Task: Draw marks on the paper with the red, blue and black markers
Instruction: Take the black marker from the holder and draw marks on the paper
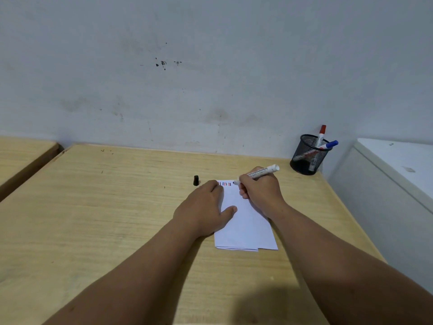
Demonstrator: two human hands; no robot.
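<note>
Right hand grips uncapped black marker, tip on paper far edge, barrel slanting back-right; left hand flat, pinning paper.

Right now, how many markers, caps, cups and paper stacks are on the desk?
Markers: 3, black marker in the right hand, red marker and blue marker in the cup
Loose black cap: 1
Mesh pen cup: 1
Paper stack: 1
Total: 6
</note>
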